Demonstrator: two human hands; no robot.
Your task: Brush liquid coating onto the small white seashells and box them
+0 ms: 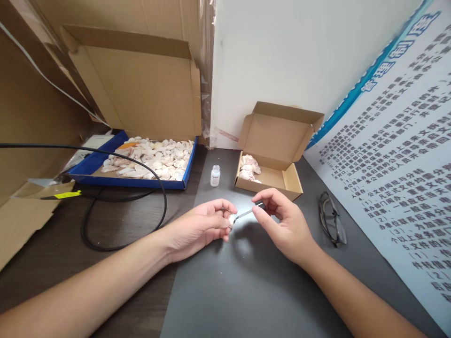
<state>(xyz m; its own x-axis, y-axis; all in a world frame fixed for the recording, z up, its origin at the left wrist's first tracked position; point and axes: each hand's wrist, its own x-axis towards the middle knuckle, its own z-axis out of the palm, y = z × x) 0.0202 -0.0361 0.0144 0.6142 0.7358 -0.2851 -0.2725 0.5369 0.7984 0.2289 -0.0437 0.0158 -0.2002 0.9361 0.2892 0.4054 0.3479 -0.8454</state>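
My left hand (207, 223) pinches a small white seashell (231, 220) between thumb and fingers, above the dark grey mat. In my right hand (278, 218) is a thin brush with a black cap (260, 204) as its handle. Its tip meets the shell, or comes very close to it. Beyond the hands stands a small uncapped glass bottle (215, 176) with a printed label, upright on the mat. Several pale shells (249, 166) lie in the left part of a small open cardboard box (289, 186) behind my right hand.
A blue-sided box (130, 182) full of white shells stands at the back left, lid raised. A black cable (165, 206) loops in front of it. Glasses (331, 219) lie to the right, beside a printed poster (394, 155). A white panel (282, 51) closes off the back.
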